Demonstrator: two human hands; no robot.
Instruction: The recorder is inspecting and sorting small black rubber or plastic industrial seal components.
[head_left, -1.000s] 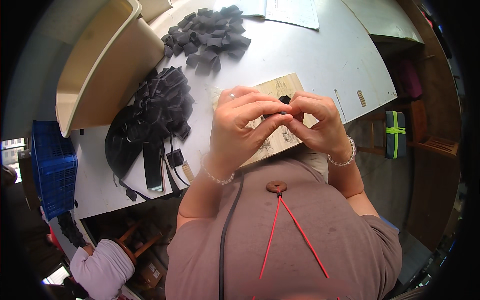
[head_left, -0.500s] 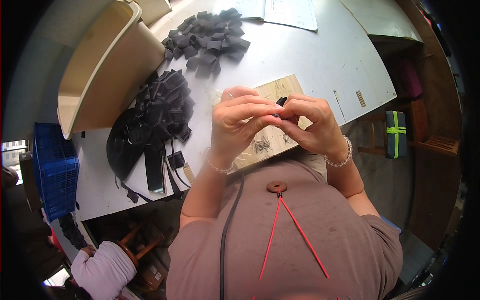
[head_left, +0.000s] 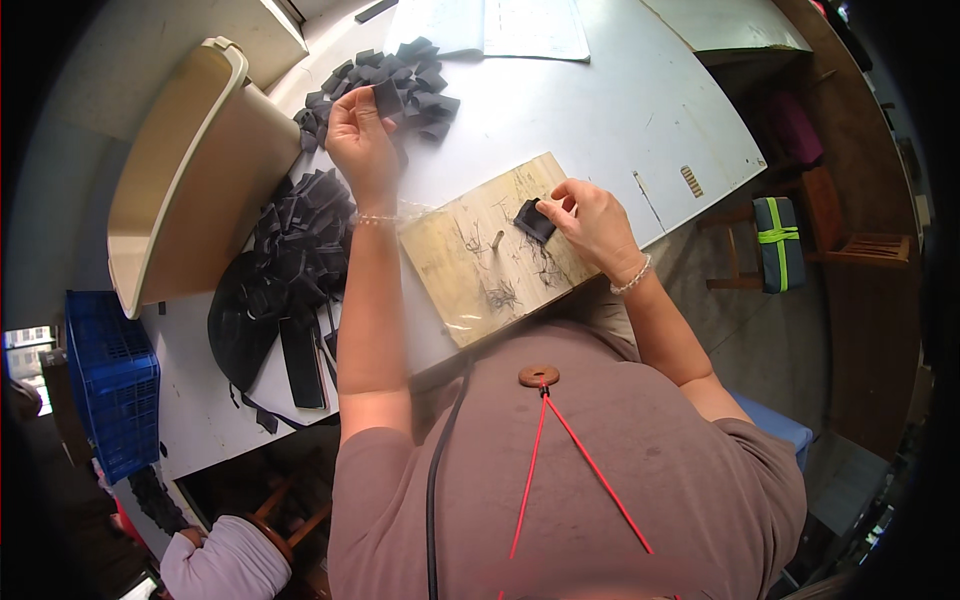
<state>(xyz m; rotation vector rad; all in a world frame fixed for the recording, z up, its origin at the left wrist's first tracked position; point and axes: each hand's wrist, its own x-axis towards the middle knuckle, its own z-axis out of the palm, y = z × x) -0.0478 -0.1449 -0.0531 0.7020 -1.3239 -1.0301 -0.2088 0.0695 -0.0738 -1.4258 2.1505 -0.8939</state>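
Note:
My left hand (head_left: 362, 145) reaches over a heap of dark grey fabric pieces (head_left: 435, 108) at the far left of the table. Between its thumb and fingers is a flat dark grey fabric piece (head_left: 388, 97). My right hand (head_left: 597, 222) is closed on the edge of a small black fabric piece (head_left: 533, 221), above a worn wooden board (head_left: 440, 280). A short peg (head_left: 496, 240) stands up from the board's middle, and dark scribble-like marks cover its surface around it.
A second pile of black folded pieces (head_left: 305, 235) lies left of the board, near a dark phone-like slab (head_left: 302, 362). Beyond are a beige bin (head_left: 195, 190), a blue crate (head_left: 115, 390) and an open notebook (head_left: 535, 28). Another person (head_left: 225, 562) sits at lower left.
My hands have moved apart from their joint pinch over the board. The left went to the far heap and took hold of a piece; the right keeps a black piece above the board.

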